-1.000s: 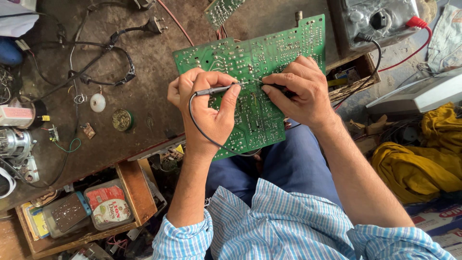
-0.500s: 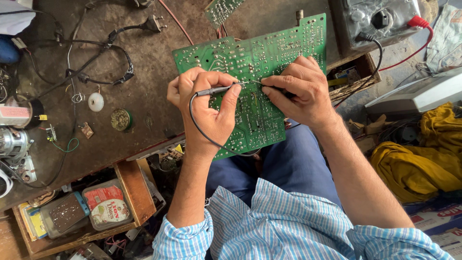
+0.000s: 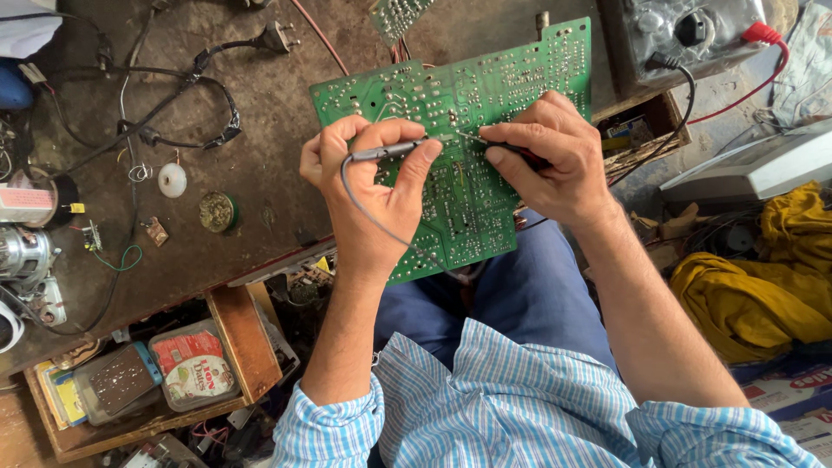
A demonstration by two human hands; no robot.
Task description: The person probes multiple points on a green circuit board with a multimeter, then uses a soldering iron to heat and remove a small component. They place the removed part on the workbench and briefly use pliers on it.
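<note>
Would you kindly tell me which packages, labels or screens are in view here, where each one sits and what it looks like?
Plastic tub: in the open wooden drawer, lower left; rounded rectangle, clear, with a red and white printed label.
Clear case: beside the tub on its left; brown grid-like insert.
Labelled cylinder: left edge of the bench; pale pink label, black end.
Printed cartons: lower right corner; white with red and blue print.
No screen is visible.
</note>
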